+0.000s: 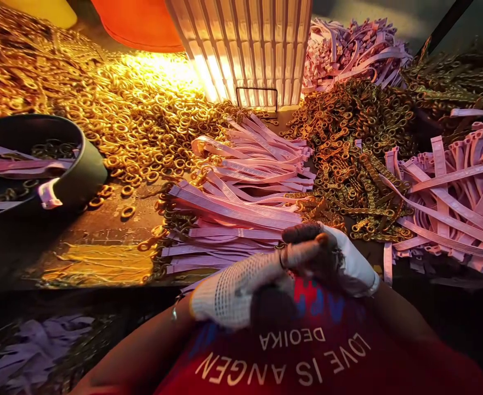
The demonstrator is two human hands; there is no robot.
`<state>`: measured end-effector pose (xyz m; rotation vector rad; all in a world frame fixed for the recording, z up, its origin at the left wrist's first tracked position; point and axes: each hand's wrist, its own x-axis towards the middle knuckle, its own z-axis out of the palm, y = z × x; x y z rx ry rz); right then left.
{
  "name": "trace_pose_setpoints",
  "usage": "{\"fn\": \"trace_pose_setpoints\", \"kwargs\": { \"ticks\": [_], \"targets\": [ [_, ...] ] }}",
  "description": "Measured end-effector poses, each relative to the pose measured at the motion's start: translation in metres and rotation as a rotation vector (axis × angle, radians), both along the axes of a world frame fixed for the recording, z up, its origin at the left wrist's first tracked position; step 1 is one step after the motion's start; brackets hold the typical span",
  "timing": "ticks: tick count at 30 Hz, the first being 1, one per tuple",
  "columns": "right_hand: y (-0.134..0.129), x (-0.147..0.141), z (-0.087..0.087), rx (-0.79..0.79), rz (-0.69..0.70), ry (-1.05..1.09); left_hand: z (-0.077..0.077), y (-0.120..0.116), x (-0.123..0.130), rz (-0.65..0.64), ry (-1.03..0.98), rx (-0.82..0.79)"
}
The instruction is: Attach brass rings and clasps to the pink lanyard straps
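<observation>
The pink straps [241, 211] lie heaped mid-worktable [105, 220], just beyond the hands — light, soft and limp by their look, probably best taken flat near one end. The gloved left hand [243, 285] and right hand [346, 258] meet, fingers drawn together; whether they pinch anything, I cannot tell. Brassy links [350, 148] lie to the right, rings [154, 131] leftward — hard, likely slippery.

Way past the left hand [241, 288], a pale ridged panel [251, 38] can be seen, with a thin wire frame [257, 88] set at its foot. Farther left, some orange thing [142, 24] and a yellow one [50, 10] are cut off up top. Beyond the right hand [350, 263], a dark rod [447, 24] is spotted.
</observation>
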<state>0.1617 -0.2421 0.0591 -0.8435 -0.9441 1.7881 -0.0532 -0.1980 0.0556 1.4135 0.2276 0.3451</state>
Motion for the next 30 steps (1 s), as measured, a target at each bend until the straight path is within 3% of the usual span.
{"fn": "trace_pose_setpoints", "kwargs": {
  "ticks": [4,8,12,17,25,30],
  "targets": [
    [0.002,-0.008,-0.012,0.13,-0.259,-0.228,-0.007,-0.003,0.006,0.142,-0.232,-0.607],
    [0.0,-0.012,-0.021,0.47,-0.422,-0.517,-0.008,-0.004,0.01,0.121,-0.331,-0.822],
    [0.004,-0.013,-0.019,0.756,-0.42,-0.657,-0.009,-0.005,0.012,0.123,-0.343,-0.86],
    [0.011,-0.016,-0.016,0.907,-0.444,-0.796,-0.009,-0.007,0.014,0.119,-0.347,-0.845],
    [0.013,-0.017,-0.016,0.726,-0.577,-0.784,-0.011,-0.012,0.018,0.133,-0.315,-0.776],
    [0.015,-0.018,-0.016,0.608,-0.565,-0.697,-0.011,-0.012,0.023,0.181,-0.301,-0.77]
  ]
}}
